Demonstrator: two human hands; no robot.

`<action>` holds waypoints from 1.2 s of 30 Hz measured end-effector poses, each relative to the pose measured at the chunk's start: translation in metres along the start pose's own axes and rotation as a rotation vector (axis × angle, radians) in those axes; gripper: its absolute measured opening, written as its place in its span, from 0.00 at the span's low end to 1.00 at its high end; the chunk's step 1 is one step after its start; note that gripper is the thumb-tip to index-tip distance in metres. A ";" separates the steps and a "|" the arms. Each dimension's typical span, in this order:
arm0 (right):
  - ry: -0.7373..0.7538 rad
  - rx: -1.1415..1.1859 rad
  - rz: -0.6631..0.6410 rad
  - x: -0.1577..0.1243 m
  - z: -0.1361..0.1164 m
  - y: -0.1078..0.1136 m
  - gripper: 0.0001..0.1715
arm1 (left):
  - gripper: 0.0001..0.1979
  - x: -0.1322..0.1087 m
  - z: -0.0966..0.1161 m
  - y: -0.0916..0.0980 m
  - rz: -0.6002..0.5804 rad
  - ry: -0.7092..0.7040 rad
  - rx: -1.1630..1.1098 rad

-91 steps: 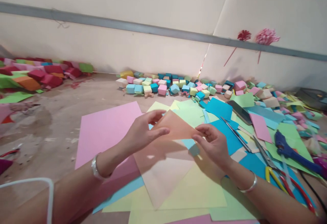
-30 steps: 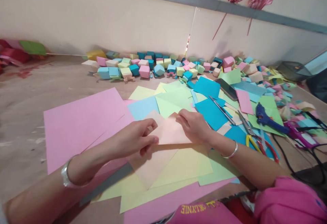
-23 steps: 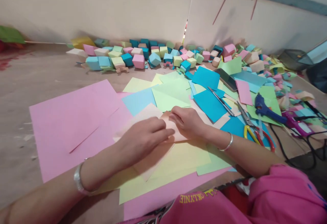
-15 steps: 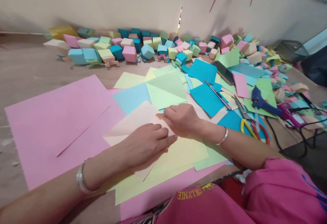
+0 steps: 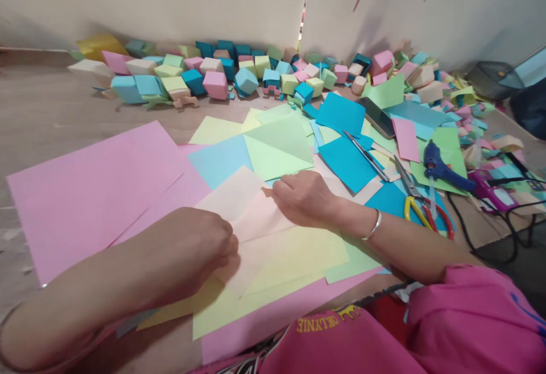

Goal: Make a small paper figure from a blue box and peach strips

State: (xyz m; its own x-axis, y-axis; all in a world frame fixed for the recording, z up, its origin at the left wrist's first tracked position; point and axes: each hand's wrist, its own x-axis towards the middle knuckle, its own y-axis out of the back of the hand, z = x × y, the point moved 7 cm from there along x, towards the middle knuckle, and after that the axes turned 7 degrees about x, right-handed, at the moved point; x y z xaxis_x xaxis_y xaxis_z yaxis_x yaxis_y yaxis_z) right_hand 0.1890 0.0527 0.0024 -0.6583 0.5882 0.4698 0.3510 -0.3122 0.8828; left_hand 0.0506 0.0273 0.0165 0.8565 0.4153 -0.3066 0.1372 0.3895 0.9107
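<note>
A pale peach sheet of paper (image 5: 232,189), folded over on itself, lies in front of me on the sheet stack. My right hand (image 5: 303,199) is closed on its right end, with a small darker corner poking out by the fingertips. At the sheet's left side is my left hand (image 5: 209,243), its fingers curled down against the paper and their tips mostly hidden. Beneath and around it are a yellow sheet (image 5: 294,257), a creased green sheet (image 5: 277,146) and a large pink sheet (image 5: 94,186).
Small coloured paper boxes (image 5: 215,85) line the wall. To the right are blue paper pieces (image 5: 347,161), tweezers (image 5: 367,156), scissors with red and yellow handles (image 5: 412,192), a phone (image 5: 375,117) and a blue glue gun (image 5: 443,169) with a black cord (image 5: 464,237).
My left hand has slid left along the peach paper, away from my right hand, and its fingers are now more curled. My right hand stays at the paper's right end.
</note>
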 end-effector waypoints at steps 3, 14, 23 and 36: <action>0.003 -0.004 -0.015 0.000 0.000 -0.003 0.22 | 0.13 0.009 0.003 0.012 0.087 -0.121 -0.138; -0.294 0.034 -0.200 0.002 0.014 0.023 0.20 | 0.11 0.041 -0.002 -0.006 0.362 -0.172 -0.025; -0.685 0.251 -0.674 -0.041 0.032 0.015 0.19 | 0.13 0.043 -0.003 -0.008 0.305 -0.134 0.001; -0.544 0.372 -0.491 -0.040 0.034 0.046 0.04 | 0.11 0.038 0.001 -0.004 0.388 -0.181 -0.003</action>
State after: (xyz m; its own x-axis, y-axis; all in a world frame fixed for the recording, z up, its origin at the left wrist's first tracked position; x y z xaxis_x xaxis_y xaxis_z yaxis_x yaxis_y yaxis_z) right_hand 0.2547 0.0399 0.0243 -0.4135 0.9025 -0.1207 0.3674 0.2867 0.8848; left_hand 0.0835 0.0408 0.0020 0.9180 0.3803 0.1128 -0.2139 0.2352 0.9481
